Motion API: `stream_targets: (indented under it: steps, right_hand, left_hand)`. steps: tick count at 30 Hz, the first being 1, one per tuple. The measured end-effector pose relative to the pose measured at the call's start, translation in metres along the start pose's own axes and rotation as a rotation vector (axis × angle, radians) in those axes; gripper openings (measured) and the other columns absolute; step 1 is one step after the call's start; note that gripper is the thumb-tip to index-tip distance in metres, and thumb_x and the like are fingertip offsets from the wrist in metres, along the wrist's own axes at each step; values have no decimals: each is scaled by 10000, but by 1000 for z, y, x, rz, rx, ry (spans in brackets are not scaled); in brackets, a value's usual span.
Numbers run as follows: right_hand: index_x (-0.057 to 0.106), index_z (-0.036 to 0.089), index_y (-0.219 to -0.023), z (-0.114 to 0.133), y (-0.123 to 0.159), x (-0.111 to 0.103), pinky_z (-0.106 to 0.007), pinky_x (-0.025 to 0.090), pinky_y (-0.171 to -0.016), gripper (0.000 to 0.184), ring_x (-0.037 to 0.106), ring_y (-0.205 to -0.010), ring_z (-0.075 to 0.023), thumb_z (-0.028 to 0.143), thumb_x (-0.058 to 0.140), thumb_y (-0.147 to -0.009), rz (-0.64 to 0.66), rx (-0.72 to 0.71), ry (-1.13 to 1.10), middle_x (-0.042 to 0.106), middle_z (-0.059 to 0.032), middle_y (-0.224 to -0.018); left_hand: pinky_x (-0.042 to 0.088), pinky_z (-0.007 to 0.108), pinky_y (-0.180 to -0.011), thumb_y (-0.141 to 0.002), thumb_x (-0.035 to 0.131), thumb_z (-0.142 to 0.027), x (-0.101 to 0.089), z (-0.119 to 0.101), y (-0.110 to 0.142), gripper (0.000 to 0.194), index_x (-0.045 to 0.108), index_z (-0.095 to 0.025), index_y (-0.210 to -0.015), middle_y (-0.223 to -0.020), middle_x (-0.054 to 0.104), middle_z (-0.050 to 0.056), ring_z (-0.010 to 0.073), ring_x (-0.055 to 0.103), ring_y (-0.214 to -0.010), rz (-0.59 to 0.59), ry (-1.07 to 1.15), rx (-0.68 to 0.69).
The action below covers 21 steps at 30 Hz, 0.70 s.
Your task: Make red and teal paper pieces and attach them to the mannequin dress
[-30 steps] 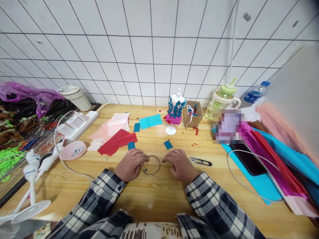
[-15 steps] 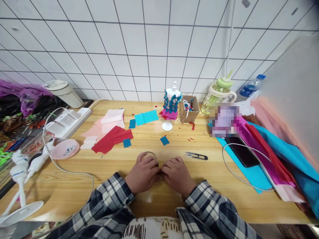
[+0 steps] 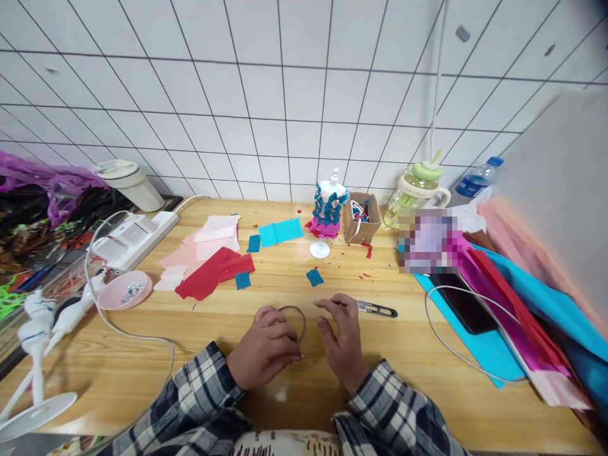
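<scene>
My left hand [image 3: 265, 345] is closed on a thin dark loop [image 3: 304, 320], which curves out past its fingers and looks like wire or cord. A tiny pale speck shows by the fingertips, too small to name. My right hand [image 3: 339, 332] is apart from it, fingers spread and holding nothing. Just beyond that hand lie thread snips [image 3: 380, 309], their blades partly hidden. A blue crepe-paper square [image 3: 314, 277] rests farther up the table. Behind it a small white dress form [image 3: 332, 196] stands on a round base, wrapped in teal ruffles above a magenta skirt.
Red paper [image 3: 209, 275], pink sheets and a turquoise strip [image 3: 281, 232] lie left of centre. A pink bowl [image 3: 111, 292] holds small shiny pieces, near a glue gun and power strip [image 3: 142, 240]. A cardboard box [image 3: 358, 231], green-lidded jug [image 3: 418, 190] and phone [image 3: 468, 307] are rightward.
My hands have drawn apart. The right hand's fingers have opened, while the left has shifted slightly left and toward me, still holding the loop, which shows more now. The view has tilted slightly up.
</scene>
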State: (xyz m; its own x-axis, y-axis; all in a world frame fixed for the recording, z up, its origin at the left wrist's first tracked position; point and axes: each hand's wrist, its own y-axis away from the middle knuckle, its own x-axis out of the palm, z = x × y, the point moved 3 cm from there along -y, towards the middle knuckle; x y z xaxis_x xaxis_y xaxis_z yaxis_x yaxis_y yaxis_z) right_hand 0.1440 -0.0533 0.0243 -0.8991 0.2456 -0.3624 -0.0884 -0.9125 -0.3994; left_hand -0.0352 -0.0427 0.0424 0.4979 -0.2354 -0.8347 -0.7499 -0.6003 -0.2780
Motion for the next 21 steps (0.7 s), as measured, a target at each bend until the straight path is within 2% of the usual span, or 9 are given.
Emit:
stream_targets:
  steps: [1, 3, 5, 6, 8, 10, 14, 18, 21]
  right_hand:
    - [531, 248, -1254, -1, 0, 4, -387, 446, -847, 346, 529, -940, -199, 261, 471, -914, 75, -7, -14, 536, -60, -987]
    - [245, 281, -1465, -3, 0, 16, -375, 475, -826, 562, 570, -874, -177, 244, 431, -936, 233, 28, -139, 586, -42, -944]
    - [-49, 305, -1494, -2, 1, 30, -382, 482, -875, 719, 601, -938, -165, 243, 416, -949, 392, 67, -348, 625, -50, -1072]
    - [-152, 324, -1471, 0, 2, 37, -400, 468, -926, 774, 588, -1040, -165, 254, 418, -952, 463, 69, -447, 579, -69, -1234]
    - [-262, 361, -1424, 4, 1, 51, -438, 409, -1017, 824, 489, -1235, -172, 280, 413, -958, 586, 30, -562, 320, -88, -1501]
    - [-272, 362, -1419, 6, -3, 64, -457, 361, -1060, 803, 414, -1313, -179, 288, 387, -966, 641, -32, -521, 151, -88, -1565]
    - [-194, 260, -1469, -4, -27, 88, -484, 278, -1109, 767, 291, -1387, -218, 298, 378, -959, 561, -168, -180, 127, -118, -1567]
    - [-102, 151, -1495, -20, -72, 110, -478, 270, -1117, 719, 201, -1420, -240, 346, 338, -960, 379, -204, 82, 107, -160, -1562]
    - [-22, 110, -1502, -28, -104, 124, -456, 256, -1125, 702, 118, -1439, -236, 393, 323, -960, 305, -225, 221, 130, -166, -1557]
  left_hand:
    - [300, 409, -887, -865, 559, -258, -1, -1, 3, 119, 675, -282, -869, -845, 666, 15, 194, 482, -890, 10, -44, 52]
    - [317, 385, -849, -857, 567, -245, -4, -4, 8, 113, 674, -280, -859, -803, 652, 8, 176, 475, -827, 14, -128, 130]
    - [337, 362, -810, -848, 577, -233, -4, -5, 12, 93, 663, -258, -822, -756, 625, 2, 165, 468, -785, 7, -194, 170]
    - [344, 355, -798, -842, 582, -224, -4, -6, 13, 84, 656, -250, -812, -748, 616, 0, 163, 468, -777, 4, -213, 176]
    - [357, 348, -787, -827, 591, -209, -4, -7, 15, 72, 652, -247, -817, -761, 612, 1, 163, 474, -777, -7, -223, 180]
    - [366, 351, -794, -822, 582, -203, -4, -5, 17, 89, 654, -252, -841, -782, 615, 8, 167, 483, -788, -28, -219, 179]
    - [374, 364, -833, -845, 526, -163, -11, 10, 23, 165, 658, -251, -892, -778, 613, 20, 173, 509, -815, -72, -324, 110]
    - [381, 395, -865, -858, 503, -144, -19, 32, 30, 255, 652, -249, -1036, -922, 642, 52, 203, 533, -896, -111, -490, -116]
    - [382, 415, -891, -868, 492, -165, -19, 42, 35, 349, 591, -252, -1191, -1027, 641, 69, 230, 541, -969, -85, -530, -233]
